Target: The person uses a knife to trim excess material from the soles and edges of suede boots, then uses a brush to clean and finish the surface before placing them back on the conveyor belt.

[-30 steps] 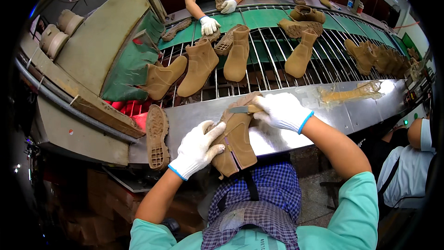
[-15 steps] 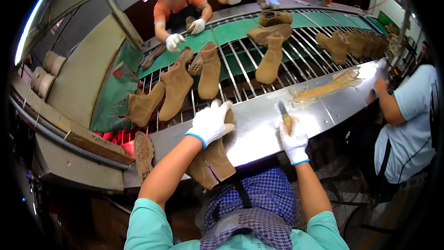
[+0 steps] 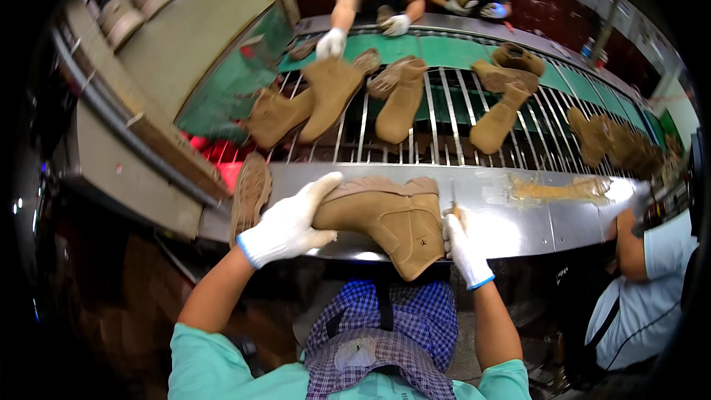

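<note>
A tan ankle boot point(image 3: 385, 218) lies on its side along the near metal ledge, its lugged sole facing away from me and its shaft slanting toward me. My left hand point(image 3: 289, 226), in a white glove, is closed round the toe end. Beside the heel and shaft, my right hand point(image 3: 465, 247), also gloved, is closed on a small knife-like tool point(image 3: 455, 211) with a tan handle. Its blade is blurred and points away from me. Whether the right fingers touch the boot, I cannot tell. A loose tan outsole point(image 3: 252, 191) stands left of my left hand.
Across the ledge point(image 3: 489, 230) runs a rack of metal rods point(image 3: 444, 122) carrying several tan boots point(image 3: 400, 107). A co-worker's gloved hand point(image 3: 332, 43) reaches to one boot. Dried tan glue point(image 3: 559, 190) marks the ledge at right. Another person point(image 3: 644, 274) sits at far right.
The boot has been turned and drawn onto the ledge in front of me, with my left hand now at its toe. My view has shifted. A co-worker's hand has reached a boot on the rack.
</note>
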Motion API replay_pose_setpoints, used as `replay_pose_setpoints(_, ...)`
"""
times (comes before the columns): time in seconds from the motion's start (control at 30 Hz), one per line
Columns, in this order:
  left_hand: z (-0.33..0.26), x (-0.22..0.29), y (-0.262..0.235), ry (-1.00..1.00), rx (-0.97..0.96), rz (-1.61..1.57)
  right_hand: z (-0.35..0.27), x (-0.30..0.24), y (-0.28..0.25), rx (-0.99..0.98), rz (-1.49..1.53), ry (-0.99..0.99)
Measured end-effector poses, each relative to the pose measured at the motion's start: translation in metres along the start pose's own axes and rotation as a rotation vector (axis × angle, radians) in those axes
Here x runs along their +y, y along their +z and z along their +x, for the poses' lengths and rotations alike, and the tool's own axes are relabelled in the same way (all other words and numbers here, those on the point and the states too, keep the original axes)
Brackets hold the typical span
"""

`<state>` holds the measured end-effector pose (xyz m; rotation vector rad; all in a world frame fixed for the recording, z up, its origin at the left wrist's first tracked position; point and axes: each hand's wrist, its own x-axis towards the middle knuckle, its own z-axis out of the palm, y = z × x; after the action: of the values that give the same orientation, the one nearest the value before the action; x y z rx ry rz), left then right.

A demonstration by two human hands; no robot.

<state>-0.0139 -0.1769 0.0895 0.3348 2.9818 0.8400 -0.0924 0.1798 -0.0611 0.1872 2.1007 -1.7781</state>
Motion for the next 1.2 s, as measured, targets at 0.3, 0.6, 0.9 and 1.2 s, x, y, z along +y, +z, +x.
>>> replay_pose_setpoints(0.3,0.016,-0.033,0.05,0.061,0.115,-0.098,-0.065,-0.074,0.033,-0.08,-0.836,-0.627)
replay_pose_setpoints(0.6,0.068,-0.008,0.039,0.049,-0.282,0.018,-0.091,-0.098,0.045,0.097,-1.19,-0.696)
replay_pose_setpoints(0.9,0.076,-0.011,0.044,0.063,-0.286,-0.068,-0.041,-0.063,0.043,-0.292,0.045,0.183)
replay_pose_setpoints(1.2,0.067,-0.016,0.045,0.227,-0.261,0.002,-0.05,-0.106,0.004,-0.214,-0.917,-0.486)
